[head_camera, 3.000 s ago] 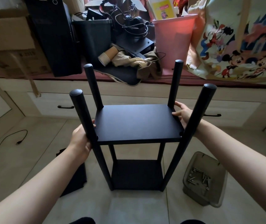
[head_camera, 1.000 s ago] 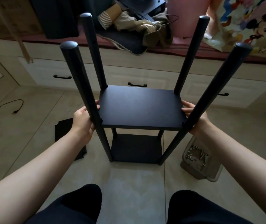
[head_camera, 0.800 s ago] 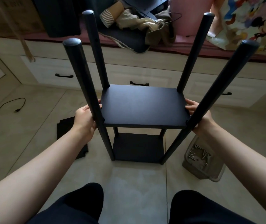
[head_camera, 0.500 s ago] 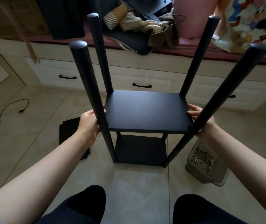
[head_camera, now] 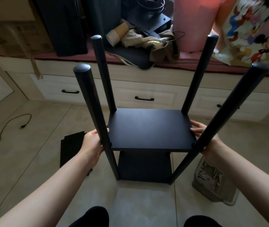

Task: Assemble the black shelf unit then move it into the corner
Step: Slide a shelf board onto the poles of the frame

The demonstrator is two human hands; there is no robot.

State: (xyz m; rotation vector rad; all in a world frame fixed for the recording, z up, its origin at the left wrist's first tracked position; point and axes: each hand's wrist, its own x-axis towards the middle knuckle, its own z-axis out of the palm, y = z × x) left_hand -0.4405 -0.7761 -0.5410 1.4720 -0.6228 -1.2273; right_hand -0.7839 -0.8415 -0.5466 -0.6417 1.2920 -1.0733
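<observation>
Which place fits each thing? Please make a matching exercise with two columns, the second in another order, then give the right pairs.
Things:
1. black flat panel
2. clear plastic tub of screws
3. stack of brown paper cups
4. black cable

Places:
A. on the red-topped bench
B. on the floor at far left
C. on the floor, beside the left hand
D. on the floor, below the right hand

Pairs: 1-C, 2-D, 3-A, 4-B

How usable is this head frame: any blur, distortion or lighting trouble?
Head view: wide-angle bending splays the four black posts outward; the cartoon-print bag at the top right is smeared by blur; light is dim, so the lower shelf loses detail, while the left hand and right hand stay sharp.
</observation>
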